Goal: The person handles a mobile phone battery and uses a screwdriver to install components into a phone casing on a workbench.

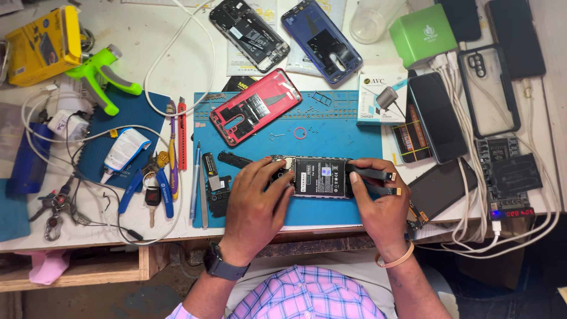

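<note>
Far left edge of bench: yellow box (pixel 43 44) at the top corner, green glue gun (pixel 100 75) lying just beside it. Below, a tangle of white cables with a white tube (pixel 123 150) on a dark blue pad. Blue-handled pliers (pixel 155 184) and a key lie near the pad's lower edge.

Blue work mat (pixel 331 127) fills the bench centre. Along its left rim: a blue-handled tool and tweezers, upright in view. Red phone frame (pixel 255 106), back off, lies tilted on the mat's upper left part. A small red ring (pixel 300 133) sits just right of it.

Left hand (pixel 255 204): fingers curled, tips pressed onto the left end of the opened phone (pixel 316 176); thumb tucked under, exact contact hard to make out. Dark watch on the wrist.

The opened phone lies flat on the mat's lower middle, long side across, battery facing up, between both hands.

Right hand (pixel 378 207): thumb and forefinger clamp the phone's right end; loose flex cables (pixel 373 175) stick out past the fingers. Band on the wrist.

Above the mat: two more open phones, black and blue. Right of the mat: white charger box (pixel 381 97), green cube, dark phones, white cables, a small meter with red digits.
</note>
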